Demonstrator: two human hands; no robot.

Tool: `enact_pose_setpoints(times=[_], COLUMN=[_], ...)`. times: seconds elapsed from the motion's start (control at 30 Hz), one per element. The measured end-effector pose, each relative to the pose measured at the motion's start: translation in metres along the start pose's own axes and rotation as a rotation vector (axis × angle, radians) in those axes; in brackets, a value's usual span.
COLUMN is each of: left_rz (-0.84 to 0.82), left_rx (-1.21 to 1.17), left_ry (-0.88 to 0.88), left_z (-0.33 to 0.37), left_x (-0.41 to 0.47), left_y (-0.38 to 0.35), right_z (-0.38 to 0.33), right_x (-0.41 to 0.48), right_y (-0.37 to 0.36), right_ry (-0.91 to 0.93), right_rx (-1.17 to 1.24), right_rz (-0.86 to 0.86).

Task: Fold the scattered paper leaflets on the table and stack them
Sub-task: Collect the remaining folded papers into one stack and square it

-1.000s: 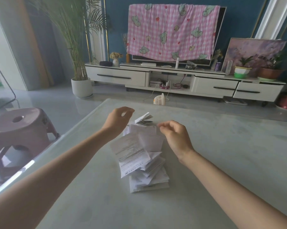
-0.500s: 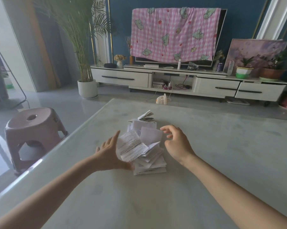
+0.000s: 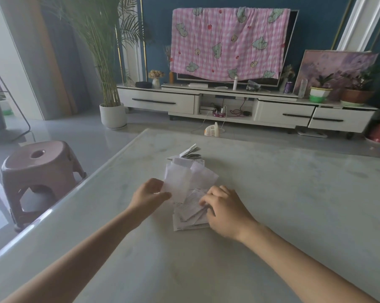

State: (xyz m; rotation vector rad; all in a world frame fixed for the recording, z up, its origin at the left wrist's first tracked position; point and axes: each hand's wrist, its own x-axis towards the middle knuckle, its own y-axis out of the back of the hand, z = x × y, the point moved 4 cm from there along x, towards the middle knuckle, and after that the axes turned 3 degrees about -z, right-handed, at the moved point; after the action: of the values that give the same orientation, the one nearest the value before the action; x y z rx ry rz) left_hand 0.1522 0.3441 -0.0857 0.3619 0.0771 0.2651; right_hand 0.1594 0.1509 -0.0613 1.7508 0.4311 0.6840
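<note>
left hand (image 3: 149, 194): pinching the edge of a thin white sheet (image 3: 182, 182), mid-frame
right hand (image 3: 226, 212): fingers curled gripping the messy folded pile (image 3: 188, 219)
table (image 3: 283, 193): smooth, pale, marble-ish

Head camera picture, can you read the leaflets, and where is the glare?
Head view: print on the leaflets is too soft to read; daylight from the left leaves a bright streak along the table edge; the wide lens tilts the wall trim at the right.
</note>
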Motion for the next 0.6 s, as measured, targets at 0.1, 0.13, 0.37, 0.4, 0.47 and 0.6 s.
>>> enact_pose_setpoints(times=[0.1,0.13,0.37,0.4,0.47,0.6], left_rz=[0.072,0.084,-0.285,-0.291,-0.21,-0.046], left_rx=[-0.06,-0.072,0.003,0.121,0.421,0.664], left_ry=[0.023,0.022,0.052,0.038,-0.045,-0.178], left_z=[0.007,0.011,0.034,0.03,0.023,0.021], left_x=[-0.002,-0.002,-0.017,-0.019,-0.019,-0.027], left_y=[-0.004,-0.002,0.006,-0.002,-0.019,-0.035], right_z=[-0.007,-0.008,0.007,0.009,0.015,0.024], right_x=[-0.011,-0.014,-0.014,-0.014,-0.015,-0.01], right_y=[-0.015,-0.019,-0.02,-0.019,-0.015,-0.009], right_ry=[0.05,0.05,-0.2,-0.282,-0.455,-0.643], right_rx=[-0.046,-0.021,0.506,0.6,0.765,0.624], right_rz=[-0.043,-0.042,0.005,-0.004,0.058,0.18])
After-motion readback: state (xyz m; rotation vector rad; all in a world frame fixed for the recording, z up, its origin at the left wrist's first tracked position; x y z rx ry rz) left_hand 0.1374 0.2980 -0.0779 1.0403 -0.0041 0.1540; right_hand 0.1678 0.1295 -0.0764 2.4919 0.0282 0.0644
